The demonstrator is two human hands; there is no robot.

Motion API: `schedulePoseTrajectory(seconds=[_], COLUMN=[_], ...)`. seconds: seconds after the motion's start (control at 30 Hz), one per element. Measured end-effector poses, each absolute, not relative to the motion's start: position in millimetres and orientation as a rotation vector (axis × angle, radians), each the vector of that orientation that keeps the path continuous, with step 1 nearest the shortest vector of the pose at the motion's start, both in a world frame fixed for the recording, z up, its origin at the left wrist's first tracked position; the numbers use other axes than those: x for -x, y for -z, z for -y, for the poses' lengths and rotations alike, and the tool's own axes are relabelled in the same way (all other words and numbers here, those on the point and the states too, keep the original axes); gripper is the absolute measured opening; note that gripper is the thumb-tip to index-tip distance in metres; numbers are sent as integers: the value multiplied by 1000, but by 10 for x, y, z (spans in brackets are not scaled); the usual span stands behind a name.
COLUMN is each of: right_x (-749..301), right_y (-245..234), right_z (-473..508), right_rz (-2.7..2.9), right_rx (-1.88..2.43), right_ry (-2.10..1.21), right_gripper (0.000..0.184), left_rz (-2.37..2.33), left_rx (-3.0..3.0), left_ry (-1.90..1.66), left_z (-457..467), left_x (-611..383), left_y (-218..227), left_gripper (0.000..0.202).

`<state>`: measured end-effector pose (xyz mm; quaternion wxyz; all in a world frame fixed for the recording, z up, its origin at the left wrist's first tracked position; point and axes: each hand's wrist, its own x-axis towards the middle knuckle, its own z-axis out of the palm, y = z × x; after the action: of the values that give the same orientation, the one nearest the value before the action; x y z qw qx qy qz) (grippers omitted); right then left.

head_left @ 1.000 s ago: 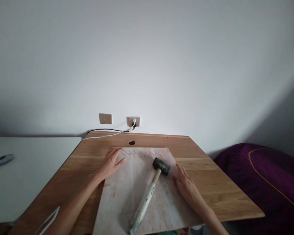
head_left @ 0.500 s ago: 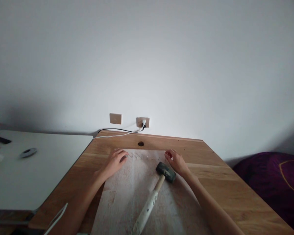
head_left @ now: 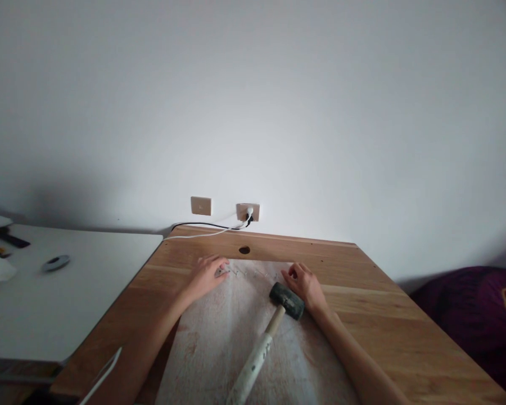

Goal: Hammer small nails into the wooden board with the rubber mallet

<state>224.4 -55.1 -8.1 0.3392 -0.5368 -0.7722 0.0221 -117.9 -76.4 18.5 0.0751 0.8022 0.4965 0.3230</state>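
A pale, worn board (head_left: 202,349) lies on the wooden table, and several small, thin metal pieces that look like nails (head_left: 245,274) are near its far edge. At the board's far left corner is my left hand (head_left: 208,277), thumb and forefinger parted beside the leftmost pieces. My right hand (head_left: 308,286) rests at the far right corner with its fingers curled together; whatever they hold, if anything, is hidden. Just left of that wrist, a rubber mallet (head_left: 287,301) lies slanted across the board, its black head toward my right hand and its pale handle toward me.
The wooden table (head_left: 388,320) meets the wall and has a round cable hole (head_left: 244,250). Cords run from a wall socket (head_left: 248,212). A white table (head_left: 88,281) on the left bears a grey oval object (head_left: 56,263). A purple beanbag-like thing (head_left: 472,304) sits at right.
My right hand has shifted slightly inward, its fingertips now closer to the small metal pieces. My left thumb and forefinger have parted more. The mallet stays on the board; the view has shifted slightly.
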Motion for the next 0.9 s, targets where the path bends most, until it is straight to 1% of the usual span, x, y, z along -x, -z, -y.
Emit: schedulePoseTrajectory(seconds=[0.07,0.17,0.33,0.47,0.57,0.73,0.8,0.87,0.9], right_x=[-2246,-2254,-2255,-2243,-2242,-2242,-2214,-2170,-2148], right_y=[96,106,99,99,71,-206,-364,-482,-517], right_z=[548,548,554,567,566,641,761,927,1015], right_rz=[2016,2032,2048,2053,2044,2045,2117,2250,2349], right_rx=[1412,1425,1433,1407,1395,1346,1279,1180,1120], right_ry=[-44,-29,-38,-68,-93,-162,-221,-306,-369], right_gripper=[36,36,35,34,35,42,40,34,36], left_rz=[-1512,-1482,-1432,-1375,-1360,-1376,-1369,-1362,-1361], left_rx=[-2407,-2408,-2436,-2443,-2432,-2452,-2465,-2472,-2472], left_ry=[-1009,-1068,-1119,-1135,-1134,-1106,-1098,-1103,-1110], left_z=[784,820,833,828,838,859,862,861,860], left_x=[1154,1150,1175,1176,1173,1172,1169,1165,1163], left_y=[-140,-74,-32,-11,-19,-47,-48,-43,-39], left_gripper=[21,30,31,40,42,39,40,41,41])
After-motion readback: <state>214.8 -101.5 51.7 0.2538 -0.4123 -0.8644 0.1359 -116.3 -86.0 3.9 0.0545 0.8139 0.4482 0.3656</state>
